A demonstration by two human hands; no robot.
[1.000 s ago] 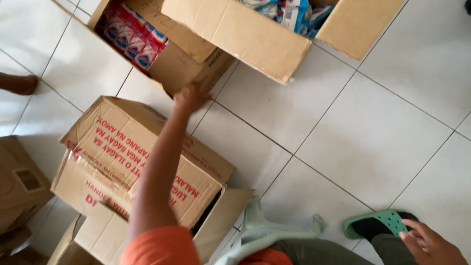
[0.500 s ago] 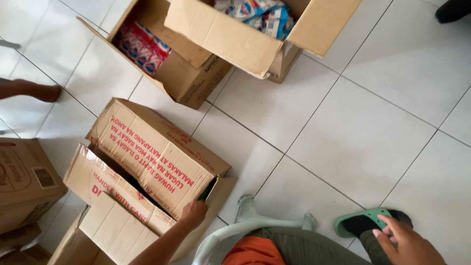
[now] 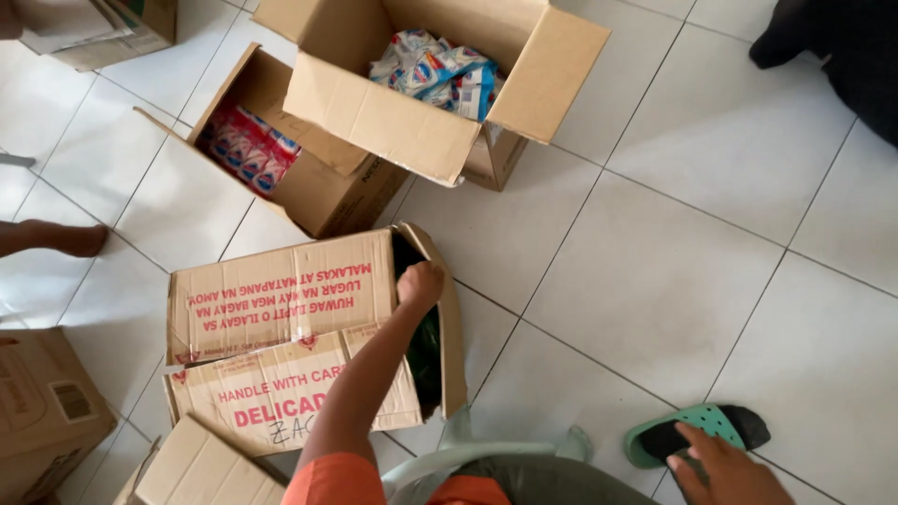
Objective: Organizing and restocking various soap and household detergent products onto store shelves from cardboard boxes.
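A brown carton [image 3: 281, 309] with red print lies on the white tiled floor, its top flaps mostly closed and a gap open on its right side. Dark green contents [image 3: 427, 351] show in that gap. My left hand [image 3: 419, 285] is at the edge of the top flap by the gap, fingers curled over it. My right hand [image 3: 725, 468] rests low at the bottom right, fingers apart and holding nothing, beside a green slipper [image 3: 697, 430].
Beyond the carton stand an open box [image 3: 374, 112] of blue-and-white packets [image 3: 435, 75] and another open box [image 3: 327, 201] of red packets [image 3: 245, 150]. More cartons sit at the left [image 3: 47, 411] and top left [image 3: 103, 28]. Another person's foot [image 3: 56, 238] is at the left.
My left hand pulled back from the far open box to the printed carton and now grips its flap edge at the gap. The view has shifted; my right hand stayed by the slipper.
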